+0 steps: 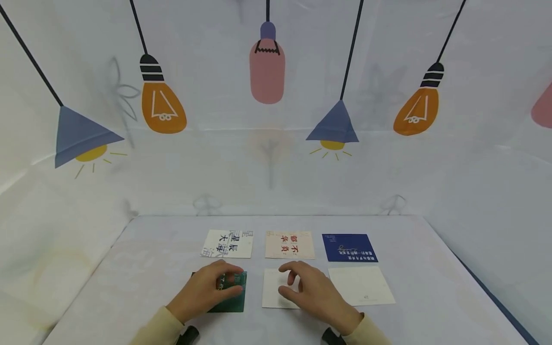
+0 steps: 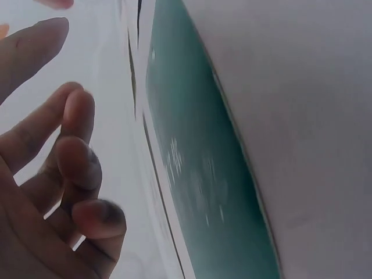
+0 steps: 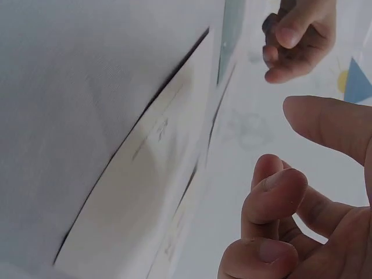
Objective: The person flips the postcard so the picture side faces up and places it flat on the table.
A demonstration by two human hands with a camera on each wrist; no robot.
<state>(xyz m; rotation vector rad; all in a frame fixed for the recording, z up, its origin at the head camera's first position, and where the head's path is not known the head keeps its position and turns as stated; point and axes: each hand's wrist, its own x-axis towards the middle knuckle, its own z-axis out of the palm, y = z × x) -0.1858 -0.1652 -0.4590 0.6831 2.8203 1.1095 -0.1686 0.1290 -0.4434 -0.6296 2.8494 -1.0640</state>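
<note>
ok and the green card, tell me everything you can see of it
The green card is dark green, four-cornered and thin, and looks like stiff printed paper. It bears pale writing, partly covered in the head view and too blurred to read in the left wrist view. It lies flat on the table, at the left end of the near row. The left hand is over it and hides part of it, but the left wrist view shows the fingers apart from it; only the table appears to touch it.

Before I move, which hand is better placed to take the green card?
Probably your left hand: it hovers over the green card, holding nothing. Your right hand is above the neighbouring cream card.
</note>
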